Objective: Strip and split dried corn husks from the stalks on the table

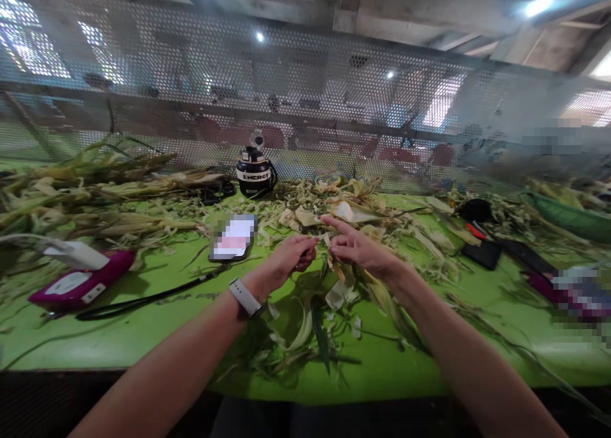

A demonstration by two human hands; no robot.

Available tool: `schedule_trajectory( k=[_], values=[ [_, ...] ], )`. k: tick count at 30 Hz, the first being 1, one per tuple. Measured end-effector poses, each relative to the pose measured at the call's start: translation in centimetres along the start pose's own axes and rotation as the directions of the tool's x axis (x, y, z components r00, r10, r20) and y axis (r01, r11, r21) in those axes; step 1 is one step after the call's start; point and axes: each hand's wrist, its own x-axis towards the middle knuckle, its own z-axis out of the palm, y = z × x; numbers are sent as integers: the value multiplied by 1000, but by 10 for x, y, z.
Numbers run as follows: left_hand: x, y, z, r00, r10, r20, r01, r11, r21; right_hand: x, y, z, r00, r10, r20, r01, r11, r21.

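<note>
Above the green tabletop (377,361) my two hands are close together. My left hand (296,254), with a pale watch strap (245,296) on its wrist, is closed in a pinch; what it grips is too small to make out. Opposite it, my right hand (359,248) stretches its index finger outward while its thumb and other fingers are bent inward. A small pale piece (327,240) shows at those fingertips, its kind unclear. Dried corn husks (351,212) lie just behind the hands. Beneath them are more leafy husk strips (305,326) and green scraps.
A phone (235,237) and a black strap (157,300) lie to the left, near a magenta power bank (86,282). At the back stands a black jug (254,174) before a perforated metal screen (305,107). A green basket (570,216) and a dark phone-like object (482,254) are at right.
</note>
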Motion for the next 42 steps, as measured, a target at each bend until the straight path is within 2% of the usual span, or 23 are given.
schedule_trajectory(
  k=[6, 9, 12, 14, 16, 19, 23, 26, 31, 33, 35, 38, 40, 42],
  values=[
    [-2, 3, 2, 996, -84, -35, 87, 992, 94, 3, 9, -4, 999, -42, -6, 40, 982, -186],
    [-3, 2, 1, 997, -52, -56, 59, 991, 122, 4, 13, -4, 999, -41, -29, 34, 978, -207],
    [-2, 0, -3, 998, 5, -70, 5, 990, 142, 6, 16, -7, 991, -45, -126, 29, 991, -128],
    [-1, -2, -5, 998, 43, -53, -34, 986, 165, 8, 20, -10, 975, -97, -201, 77, 992, -103],
    [0, -3, -6, 996, 80, -38, -71, 978, 195, 10, 23, -13, 957, -162, -241, 123, 978, -170],
    [1, -5, -7, 991, 131, -31, -121, 967, 224, 11, 26, -15, 935, -257, -243, 142, 903, -406],
    [3, -6, -9, 990, 140, -4, -133, 950, 284, 8, 20, -8, 898, -410, -160, 205, 711, -673],
    [3, -5, -9, 978, 207, 6, -188, 874, 448, 4, 14, 0, 880, -459, -121, 240, 651, -721],
    [-1, -5, -6, 918, 389, 75, -330, 648, 687, 1, 10, 8, 875, -459, -152, 251, 700, -669],
    [-4, -3, -4, 893, 431, 134, -375, 544, 751, 2, 11, 6, 867, -473, -160, 261, 703, -662],
    [-6, -2, -3, 869, 435, 234, -438, 459, 773, 5, 14, 0, 864, -496, -88, 303, 651, -696],
    [-9, 0, -3, 837, 395, 379, -528, 399, 750, 9, 23, -11, 888, -448, 107, 374, 565, -736],
    [-10, 0, -4, 825, 374, 424, -555, 398, 730, 12, 28, -18, 903, -385, 192, 396, 572, -718],
    [-10, 0, -4, 818, 376, 436, -568, 408, 714, 13, 31, -23, 910, -357, 210, 398, 608, -687]
  ],
)
